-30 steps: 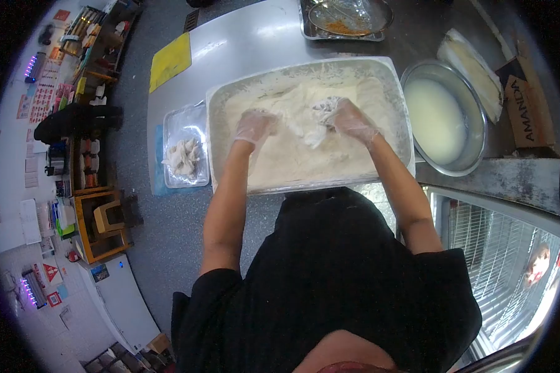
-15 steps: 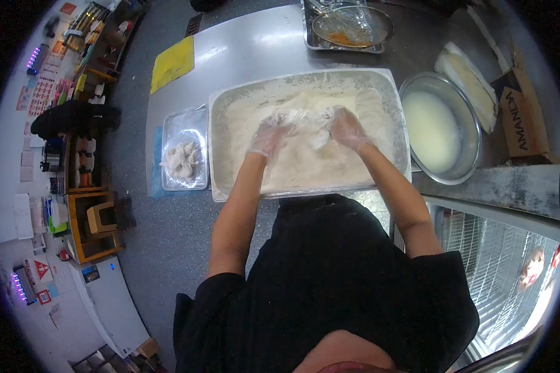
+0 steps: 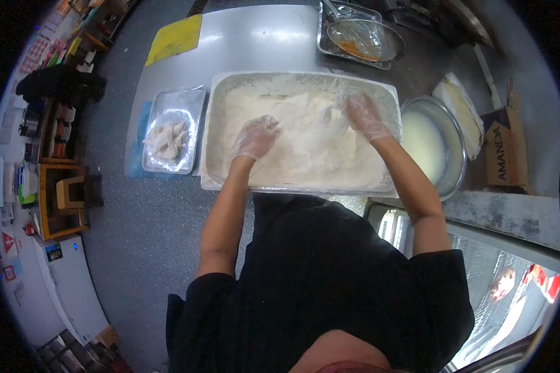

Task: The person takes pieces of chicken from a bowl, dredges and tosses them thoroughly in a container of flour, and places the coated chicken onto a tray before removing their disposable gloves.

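Note:
A large rectangular tub (image 3: pixel 209 149) holds pale flour (image 3: pixel 311 158). My left hand (image 3: pixel 259 136), in a clear plastic glove, is over the flour on the tub's left side, its fingers curled; whether anything is inside them is hidden. Toward the tub's right side, my gloved right hand (image 3: pixel 364 116) is at a whitish, flour-covered piece (image 3: pixel 335 118), with its fingertips partly hidden. Left of the tub, a small clear-lined tray (image 3: pixel 181 163) carries a pile of pale, coated pieces (image 3: pixel 167 140).
A metal bowl (image 3: pixel 459 163) of pale liquid stands right of the tub, near a wrapped package (image 3: pixel 459 112) and a cardboard box (image 3: pixel 506 146). Behind are a sieve (image 3: pixel 366 41) on a tray and a yellow cloth (image 3: pixel 174 40). An open glass-fronted unit (image 3: pixel 491 273) is at lower right.
My hands, close together near the tub's middle half a second ago, are now farther apart, the left toward the left and the right toward the right. The camera view has shifted somewhat.

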A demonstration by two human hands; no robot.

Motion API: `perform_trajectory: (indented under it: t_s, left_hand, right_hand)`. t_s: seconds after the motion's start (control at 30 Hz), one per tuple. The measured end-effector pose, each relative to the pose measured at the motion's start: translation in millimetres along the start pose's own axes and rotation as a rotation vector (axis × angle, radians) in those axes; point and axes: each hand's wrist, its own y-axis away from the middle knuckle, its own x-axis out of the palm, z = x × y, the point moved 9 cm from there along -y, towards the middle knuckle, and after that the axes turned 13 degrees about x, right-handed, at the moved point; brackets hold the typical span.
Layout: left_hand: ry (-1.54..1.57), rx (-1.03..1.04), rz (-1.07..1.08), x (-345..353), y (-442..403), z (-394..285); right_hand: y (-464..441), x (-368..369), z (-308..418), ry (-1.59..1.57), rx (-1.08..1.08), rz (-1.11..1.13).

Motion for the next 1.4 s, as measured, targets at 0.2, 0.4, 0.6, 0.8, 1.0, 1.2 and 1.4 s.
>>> perform_trajectory:
  t_s: [0.2, 0.4, 0.6, 0.8, 1.0, 1.2, 1.4]
  left_hand:
    - [0.094, -0.075, -0.004, -8, 10, 4]
    - [0.003, 0.006, -0.081, -14, 14, 3]
    - [0.019, 0.018, -0.073, -21, 22, 3]
    - [-0.046, 0.114, 0.029, -19, 20, -2]
    - [-0.202, 0.229, 0.036, -25, 25, -12]
    - [-0.120, 0.299, 0.118, -12, 34, 5]
    - [-0.011, 0.285, 0.328, 11, 38, 28]
  right_hand:
    - [-14, 55, -39, 0.217, -0.079, 0.116]
    - [-12, -5, -12, -0.193, 0.132, -0.039]
    - [-15, 24, -8, 0.359, -0.197, -0.060]
    - [9, -15, 4, 0.197, -0.260, -0.218]
    - [0, -22, -31, -0.113, 0.172, -0.133]
    - [-25, -46, 5, 0.178, 0.272, -0.049]
    - [-57, -50, 128, -0.054, 0.165, 0.185]
